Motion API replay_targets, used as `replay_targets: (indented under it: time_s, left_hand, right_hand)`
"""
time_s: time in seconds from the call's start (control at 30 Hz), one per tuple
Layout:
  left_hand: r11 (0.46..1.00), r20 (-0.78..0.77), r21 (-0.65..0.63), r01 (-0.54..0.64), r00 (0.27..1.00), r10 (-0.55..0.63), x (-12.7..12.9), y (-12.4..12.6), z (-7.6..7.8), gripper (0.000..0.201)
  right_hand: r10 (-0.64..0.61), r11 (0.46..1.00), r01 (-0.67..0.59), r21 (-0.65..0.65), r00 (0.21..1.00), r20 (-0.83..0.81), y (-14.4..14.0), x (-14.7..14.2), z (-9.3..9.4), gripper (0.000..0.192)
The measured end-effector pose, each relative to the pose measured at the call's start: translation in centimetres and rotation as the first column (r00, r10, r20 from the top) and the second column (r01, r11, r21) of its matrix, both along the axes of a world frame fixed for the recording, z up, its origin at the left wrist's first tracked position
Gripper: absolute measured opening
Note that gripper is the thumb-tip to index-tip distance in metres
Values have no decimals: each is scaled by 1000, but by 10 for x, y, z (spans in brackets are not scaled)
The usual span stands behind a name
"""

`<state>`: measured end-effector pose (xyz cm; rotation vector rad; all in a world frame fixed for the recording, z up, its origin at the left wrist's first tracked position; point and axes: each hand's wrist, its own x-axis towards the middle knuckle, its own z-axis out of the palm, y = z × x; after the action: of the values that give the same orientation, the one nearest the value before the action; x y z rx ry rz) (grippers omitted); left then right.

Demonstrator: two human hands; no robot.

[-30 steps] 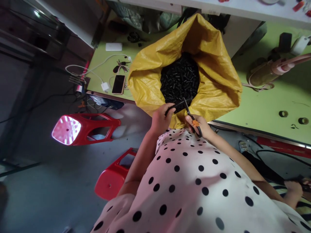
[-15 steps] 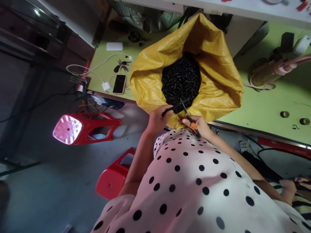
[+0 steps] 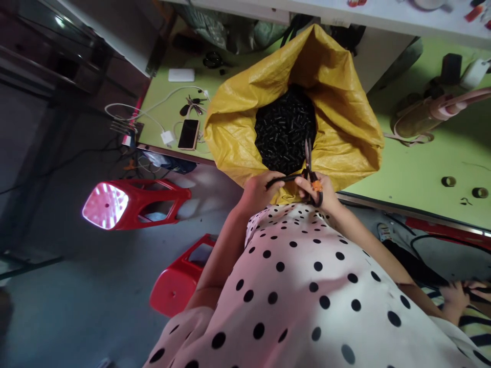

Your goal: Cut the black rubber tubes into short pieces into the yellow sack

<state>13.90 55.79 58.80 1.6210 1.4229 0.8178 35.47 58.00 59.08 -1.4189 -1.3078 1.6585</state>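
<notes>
A large yellow woven sack (image 3: 238, 128) stands open on the green table (image 3: 414, 163), filled with several small black tube pieces (image 3: 286, 128). My left hand (image 3: 259, 191) pinches a thin black tube (image 3: 284, 178) at the sack's near rim. My right hand (image 3: 320, 191) grips black scissors (image 3: 310, 163) with an orange tag, blades pointing up over the black pieces. The two hands are close together, almost touching.
A phone (image 3: 187, 134), keys, a white charger and cable lie at the table's left end. Two red plastic stools (image 3: 130, 204) stand on the floor to the left. Another person's hand (image 3: 456, 299) works at the lower right. A pink-handled tool (image 3: 441, 110) lies at the right.
My right hand has moved left toward my left hand and turned the scissors, so the blades now point upward instead of slanting left. The black tube lies flatter between the hands.
</notes>
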Motion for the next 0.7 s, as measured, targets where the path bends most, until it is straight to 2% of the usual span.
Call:
replay_targets:
  time_s: [0.13,0.2,0.27,0.37,0.43,0.5,0.57,0.7]
  left_hand:
    - [989,93,-86,121,989,-113,9,-5,6,32]
    - [987,84,-127,100,992,-90,7,-7,4,35]
    - [995,51,-101,3,999,2,2,-7,2,34]
    - [984,45,45,-174,984,172,-7,-6,2,34]
    - [969,55,107,-221,975,216,-10,-4,5,35]
    - [965,47,131,-228,973,224,-10,-2,7,34]
    - [966,31,138,-219,976,216,-8,-2,9,32]
    - [977,-15,129,-171,985,174,-4,-6,10,30]
  right_hand:
    - [-105,993,109,39,989,-101,13,-8,6,58]
    - [-198,974,207,93,975,-98,20,-5,8,57]
    - [-246,955,253,158,967,-64,25,5,8,57]
    - [-144,971,129,201,988,59,21,26,5,63]
    - [11,991,-25,131,994,112,11,35,2,66]
    - [161,986,-165,30,981,111,-3,37,2,66]
    - [254,967,-251,-35,962,103,-14,30,4,63]
    - [274,961,-267,-73,955,113,-23,11,9,62]
